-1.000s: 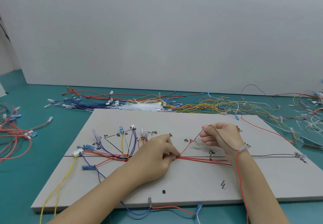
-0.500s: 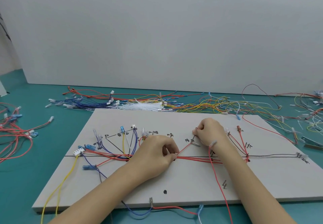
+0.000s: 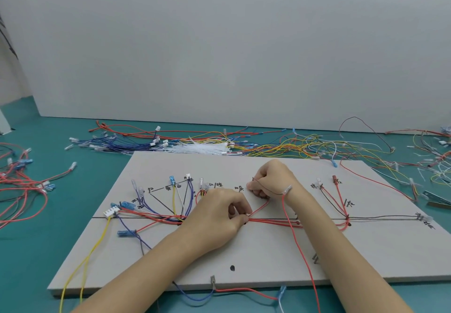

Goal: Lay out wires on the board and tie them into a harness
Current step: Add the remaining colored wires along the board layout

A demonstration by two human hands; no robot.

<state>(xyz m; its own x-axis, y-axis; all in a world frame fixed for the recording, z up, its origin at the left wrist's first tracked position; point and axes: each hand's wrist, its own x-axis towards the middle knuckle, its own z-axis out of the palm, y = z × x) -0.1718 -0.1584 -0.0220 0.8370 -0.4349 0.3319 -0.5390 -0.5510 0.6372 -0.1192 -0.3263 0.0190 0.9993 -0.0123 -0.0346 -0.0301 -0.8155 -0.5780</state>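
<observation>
Both hands hold; right hand (image 3: pixel 271 181) has curled tighter.

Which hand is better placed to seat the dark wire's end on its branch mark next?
Right, probably. The right hand already pinches the dark wire up by the branch marks, while the left hand pins the red wires on the trunk line.

Board (image 3: pixel 268 259): lower centre, on green tabletop (image 3: pixel 29 251).
Left hand (image 3: pixel 219 217): pinches red wires (image 3: pixel 271 221) at centre.
Right hand (image 3: pixel 271 181): just above, curled round thin dark wire (image 3: pixel 268 190).
Loose wires (image 3: pixel 244 141): behind board.
</observation>
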